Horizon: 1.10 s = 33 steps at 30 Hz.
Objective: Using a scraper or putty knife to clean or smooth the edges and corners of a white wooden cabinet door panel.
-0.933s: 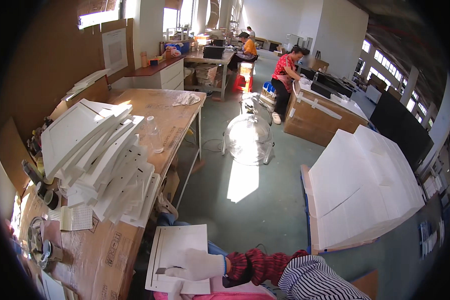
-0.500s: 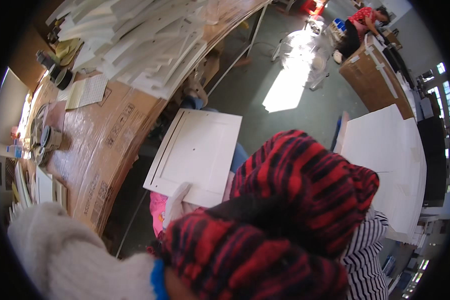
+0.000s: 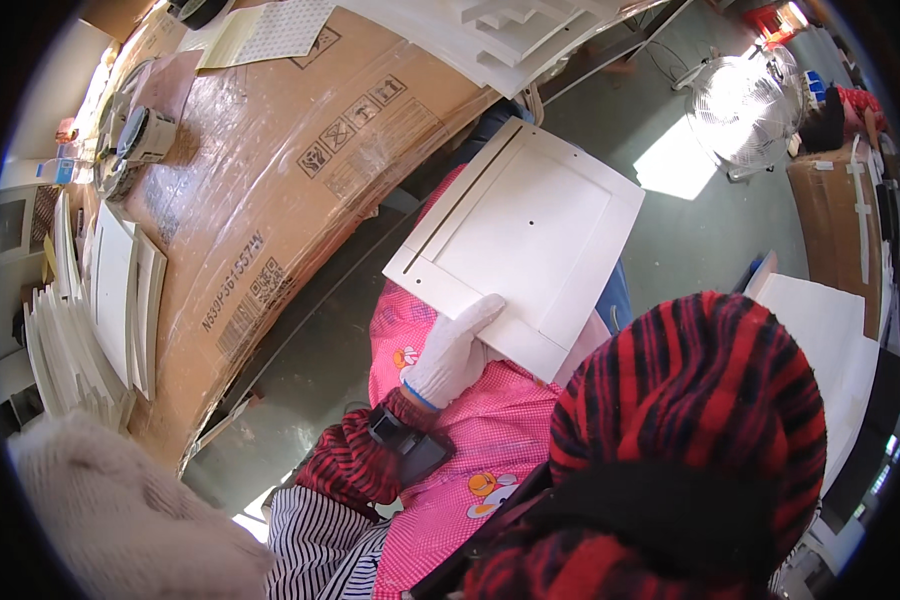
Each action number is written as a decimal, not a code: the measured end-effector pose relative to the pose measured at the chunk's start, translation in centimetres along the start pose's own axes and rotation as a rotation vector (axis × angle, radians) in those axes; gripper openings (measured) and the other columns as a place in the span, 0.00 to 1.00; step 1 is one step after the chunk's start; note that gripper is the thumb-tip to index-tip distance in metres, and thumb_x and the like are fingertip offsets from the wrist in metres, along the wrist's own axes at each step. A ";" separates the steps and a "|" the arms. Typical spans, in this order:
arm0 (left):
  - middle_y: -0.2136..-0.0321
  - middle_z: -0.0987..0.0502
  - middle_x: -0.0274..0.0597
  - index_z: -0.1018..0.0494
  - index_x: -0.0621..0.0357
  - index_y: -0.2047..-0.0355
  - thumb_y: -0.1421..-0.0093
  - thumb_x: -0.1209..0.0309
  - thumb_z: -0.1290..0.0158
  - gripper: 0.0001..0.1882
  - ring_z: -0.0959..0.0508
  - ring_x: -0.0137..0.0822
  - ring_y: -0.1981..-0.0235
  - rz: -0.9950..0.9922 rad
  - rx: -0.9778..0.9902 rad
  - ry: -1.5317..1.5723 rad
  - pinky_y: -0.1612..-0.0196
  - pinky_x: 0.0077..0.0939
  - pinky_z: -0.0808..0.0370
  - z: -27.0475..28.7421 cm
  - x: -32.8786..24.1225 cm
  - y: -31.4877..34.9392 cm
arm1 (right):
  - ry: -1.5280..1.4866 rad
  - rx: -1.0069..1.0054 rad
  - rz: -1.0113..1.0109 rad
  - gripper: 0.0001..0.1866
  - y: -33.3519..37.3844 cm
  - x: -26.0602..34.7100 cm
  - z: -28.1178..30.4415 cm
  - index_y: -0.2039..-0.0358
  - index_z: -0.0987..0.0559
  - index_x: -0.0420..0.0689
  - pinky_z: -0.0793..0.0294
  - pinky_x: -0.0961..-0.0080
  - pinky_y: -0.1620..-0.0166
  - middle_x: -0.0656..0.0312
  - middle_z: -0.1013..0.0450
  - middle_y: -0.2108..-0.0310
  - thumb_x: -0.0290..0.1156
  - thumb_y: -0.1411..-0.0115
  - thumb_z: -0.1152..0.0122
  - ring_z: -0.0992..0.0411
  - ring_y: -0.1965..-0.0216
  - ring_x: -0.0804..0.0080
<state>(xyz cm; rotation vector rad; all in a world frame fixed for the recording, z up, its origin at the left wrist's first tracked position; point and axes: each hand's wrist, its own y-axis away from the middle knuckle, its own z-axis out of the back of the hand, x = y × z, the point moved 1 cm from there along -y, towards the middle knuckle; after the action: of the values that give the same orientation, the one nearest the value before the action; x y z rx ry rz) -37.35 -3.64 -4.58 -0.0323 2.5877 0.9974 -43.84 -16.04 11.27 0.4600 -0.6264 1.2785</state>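
A flat white panel point(image 3: 560, 240) with a long slot, a recessed middle and small holes lies tilted over my lap. My left hand point(image 3: 455, 350), in a white knit glove, is closed on its near edge, thumb on top; the other fingers are under it. A dark box-shaped device point(image 3: 415, 450) sits at my left wrist. My right arm, in a red-and-black striped sleeve point(image 3: 695, 370), bends up close to the camera. My gloved right hand point(image 3: 135, 510) fills the lower left corner, large and blurred; its fingers cannot be made out. Below the panel spreads a pink checked apron point(image 3: 500, 430).
On my left is a table covered with wrapped cardboard point(image 3: 270, 190), bearing a tape roll point(image 3: 150, 135) and a paper sheet point(image 3: 265, 35). White strips point(image 3: 65, 350) stand beyond it. A floor fan point(image 3: 745, 110) and white boards point(image 3: 820, 320) are at right, with another person point(image 3: 855, 105) behind.
The view has swung left and down, so the panel appears farther right and up. My left forearm and apron have come into view. My left hand keeps its hold; my right hand stays near the camera.
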 end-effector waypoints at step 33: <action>0.55 0.21 0.44 0.29 0.66 0.45 0.35 0.71 0.39 0.21 0.17 0.37 0.57 0.017 -0.106 -0.167 0.59 0.33 0.16 1.1 -0.3 -2.0 | -0.098 -0.035 -0.157 0.14 0.5 -6.3 -2.4 0.54 0.23 0.40 0.18 0.66 0.60 0.52 0.22 0.56 0.34 0.36 0.41 0.19 0.63 0.61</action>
<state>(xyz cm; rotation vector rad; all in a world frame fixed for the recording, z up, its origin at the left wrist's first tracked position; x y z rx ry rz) -36.38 -4.47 -6.48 0.0446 2.3867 1.0940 -44.98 -19.02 5.29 0.5347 -0.6804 1.0991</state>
